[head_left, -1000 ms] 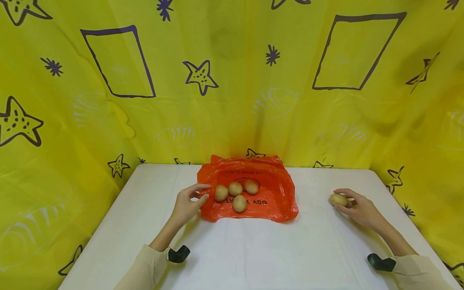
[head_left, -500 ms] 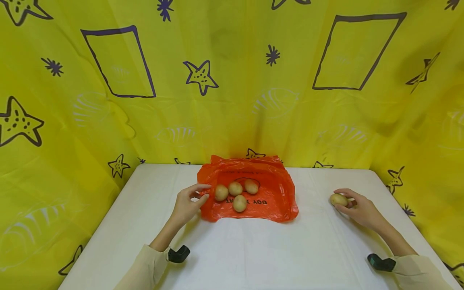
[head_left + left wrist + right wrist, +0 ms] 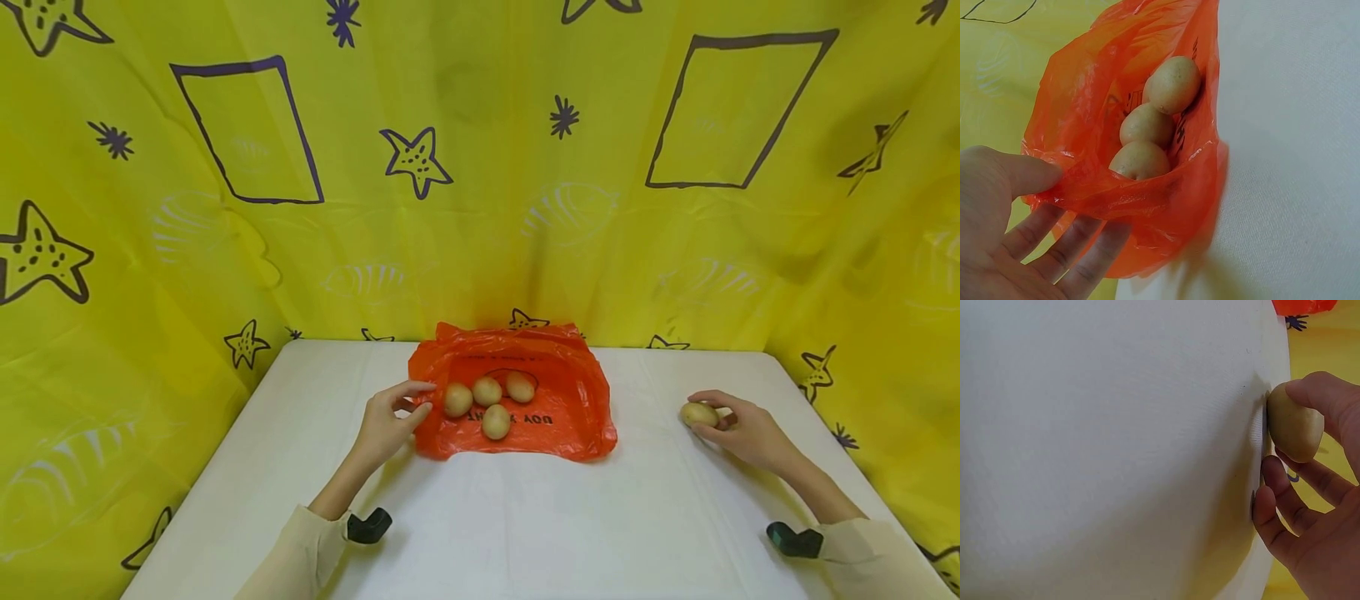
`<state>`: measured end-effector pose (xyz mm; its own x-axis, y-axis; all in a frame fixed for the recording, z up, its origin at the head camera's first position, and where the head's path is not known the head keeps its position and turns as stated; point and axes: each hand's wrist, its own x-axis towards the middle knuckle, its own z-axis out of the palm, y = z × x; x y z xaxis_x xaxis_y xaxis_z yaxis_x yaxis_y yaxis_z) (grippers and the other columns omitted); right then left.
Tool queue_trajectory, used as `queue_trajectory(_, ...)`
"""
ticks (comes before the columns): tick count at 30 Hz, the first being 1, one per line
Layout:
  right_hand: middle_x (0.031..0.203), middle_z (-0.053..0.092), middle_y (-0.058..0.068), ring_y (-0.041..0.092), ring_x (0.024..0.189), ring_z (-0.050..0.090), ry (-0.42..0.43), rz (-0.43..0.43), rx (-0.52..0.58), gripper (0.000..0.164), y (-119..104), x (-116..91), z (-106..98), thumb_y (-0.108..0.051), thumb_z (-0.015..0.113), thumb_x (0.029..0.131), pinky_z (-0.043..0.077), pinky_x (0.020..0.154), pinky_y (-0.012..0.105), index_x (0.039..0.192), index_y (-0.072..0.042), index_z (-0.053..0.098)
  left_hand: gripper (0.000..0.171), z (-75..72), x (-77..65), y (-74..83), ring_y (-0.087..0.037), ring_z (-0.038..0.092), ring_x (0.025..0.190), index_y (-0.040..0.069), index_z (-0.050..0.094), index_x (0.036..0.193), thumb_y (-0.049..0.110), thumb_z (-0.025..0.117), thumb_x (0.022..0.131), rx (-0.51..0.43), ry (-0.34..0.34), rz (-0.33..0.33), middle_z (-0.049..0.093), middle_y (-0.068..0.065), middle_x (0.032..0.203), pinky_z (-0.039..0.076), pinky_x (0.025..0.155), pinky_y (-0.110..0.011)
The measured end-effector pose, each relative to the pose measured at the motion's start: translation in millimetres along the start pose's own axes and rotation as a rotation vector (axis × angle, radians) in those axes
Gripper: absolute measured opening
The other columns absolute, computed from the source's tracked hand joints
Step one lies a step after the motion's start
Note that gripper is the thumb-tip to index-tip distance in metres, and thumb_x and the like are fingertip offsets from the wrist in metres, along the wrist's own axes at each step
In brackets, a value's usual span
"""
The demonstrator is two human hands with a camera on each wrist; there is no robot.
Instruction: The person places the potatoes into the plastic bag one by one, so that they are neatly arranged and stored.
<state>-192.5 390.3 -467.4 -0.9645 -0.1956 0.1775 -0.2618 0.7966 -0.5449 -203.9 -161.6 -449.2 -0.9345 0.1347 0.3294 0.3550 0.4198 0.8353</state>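
Observation:
An orange-red plastic bag [image 3: 570, 408] with dark printing lies spread with its mouth toward me at the middle back of the table. Several pale potatoes [image 3: 496, 422] rest inside it. At its left side my left hand [image 3: 386, 421] holds the edge; in the left wrist view the thumb is on the inner side of the plastic and the fingers [image 3: 1079, 247] are behind it. Far to the right, my right hand [image 3: 750, 429] grips a single potato [image 3: 1296, 425] between thumb and fingers, down at the table surface. Part of that potato is hidden by the thumb.
A white-covered table [image 3: 555, 525] spans the area under both hands. Yellow curtain [image 3: 480, 250] with star and fish drawings encloses its back and sides, close behind the bag. Dark devices are worn at the left wrist [image 3: 369, 526] and right wrist [image 3: 795, 540].
Hands, bag and potatoes stay practically where they were. Only the right wrist and its device have shifted very slightly.

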Motion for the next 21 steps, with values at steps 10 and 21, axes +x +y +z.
queue_trajectory(10,0.110,0.070,0.015,0.012,0.076,0.057,-0.044,-0.034,-0.024,0.041,-6.1,4.5,-8.4,-0.016,0.081,0.088,0.049,0.061,0.024,0.126,-0.007,0.066,0.026,-1.5,0.7,0.9,-0.023,0.067,0.081,0.010,0.077,0.114,0.000,0.075,0.090,0.014,-0.016,0.004,0.074,-0.009,0.104,0.058,0.071,-0.032)
queue_trajectory(21,0.108,0.071,0.014,0.003,0.074,0.059,0.013,-0.146,-0.019,0.038,-13.5,4.8,-13.8,-0.011,0.085,0.083,0.048,0.059,0.024,0.118,-0.008,0.068,0.027,-1.8,0.8,0.3,-0.023,0.066,0.082,0.009,0.077,0.114,-0.002,0.075,0.090,0.012,-0.018,0.003,0.074,-0.009,0.104,0.057,0.070,-0.028)
